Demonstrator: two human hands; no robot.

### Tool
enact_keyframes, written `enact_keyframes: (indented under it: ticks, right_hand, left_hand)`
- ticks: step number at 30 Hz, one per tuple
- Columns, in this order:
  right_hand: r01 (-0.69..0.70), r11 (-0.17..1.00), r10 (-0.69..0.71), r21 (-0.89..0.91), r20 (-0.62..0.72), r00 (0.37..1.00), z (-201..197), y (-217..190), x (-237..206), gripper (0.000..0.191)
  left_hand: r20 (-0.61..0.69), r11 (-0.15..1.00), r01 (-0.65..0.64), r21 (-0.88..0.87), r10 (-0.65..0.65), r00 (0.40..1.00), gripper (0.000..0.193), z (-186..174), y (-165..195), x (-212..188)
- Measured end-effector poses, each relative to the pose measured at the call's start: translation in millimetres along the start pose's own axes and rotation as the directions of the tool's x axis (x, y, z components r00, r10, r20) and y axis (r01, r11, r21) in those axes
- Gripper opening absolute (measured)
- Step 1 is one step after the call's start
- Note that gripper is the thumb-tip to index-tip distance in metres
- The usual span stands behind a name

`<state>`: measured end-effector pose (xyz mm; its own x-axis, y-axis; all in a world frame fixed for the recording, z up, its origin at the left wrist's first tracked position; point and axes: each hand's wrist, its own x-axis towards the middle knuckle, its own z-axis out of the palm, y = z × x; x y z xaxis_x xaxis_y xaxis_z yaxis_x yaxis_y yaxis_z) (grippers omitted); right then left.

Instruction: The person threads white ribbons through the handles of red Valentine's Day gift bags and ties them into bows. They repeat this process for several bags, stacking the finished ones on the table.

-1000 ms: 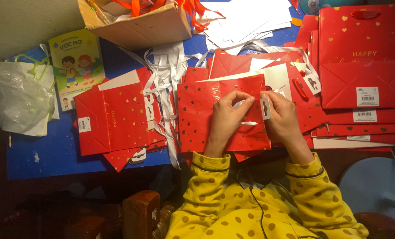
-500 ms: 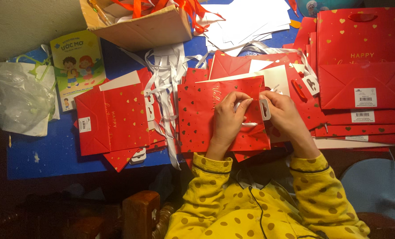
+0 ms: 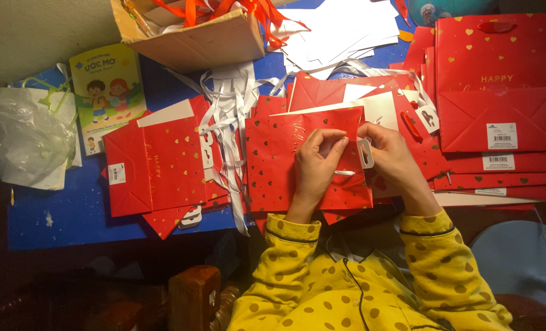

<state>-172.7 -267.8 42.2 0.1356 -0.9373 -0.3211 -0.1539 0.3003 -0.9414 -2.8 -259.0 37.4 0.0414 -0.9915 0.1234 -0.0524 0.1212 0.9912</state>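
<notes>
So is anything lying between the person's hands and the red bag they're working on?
Nothing visible. Both the left hand and the right hand already rest directly on the red bag. A white tag and a white ribbon sit at their fingertips, on the bag, not blocking it.

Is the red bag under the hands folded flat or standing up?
Folded flat. The red bag lies flat on the blue table, with the left hand and right hand resting on top.

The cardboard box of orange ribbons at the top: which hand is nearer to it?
Left. The left hand lies on the red gift bag, below and slightly right of the cardboard box; the right hand is farther right, by the white tag.
</notes>
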Motion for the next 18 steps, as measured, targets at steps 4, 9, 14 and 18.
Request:
enact_keyframes:
  ticks: [4, 9, 14, 18]
  right_hand:
    - [0.075, 0.997, -0.076, -0.024, -0.034, 0.997, -0.4, 7.5, 1.4, 0.013]
    - [0.132, 0.991, -0.130, 0.035, -0.060, 0.990, 3.0, 9.4, 0.3, 0.008]
    - [0.047, 0.998, -0.050, -0.030, -0.106, 0.993, 5.6, 5.6, -2.0, 0.005]
    - [0.175, 0.984, -0.176, -0.015, -0.122, 0.977, 8.5, 4.5, -3.3, 0.009]
  left_hand:
    - [0.020, 0.996, 0.022, -0.085, -0.021, 1.000, 0.014, 1.6, -2.7, 0.0]
    - [0.013, 0.993, 0.047, -0.112, -0.046, 0.999, 0.015, 4.1, -4.3, -0.2]
    - [-0.011, 0.995, 0.039, -0.089, -0.040, 0.999, 0.013, 7.0, -3.9, -1.5]
    - [-0.015, 0.997, 0.034, -0.066, -0.035, 0.999, 0.012, 7.9, -4.3, -1.8]
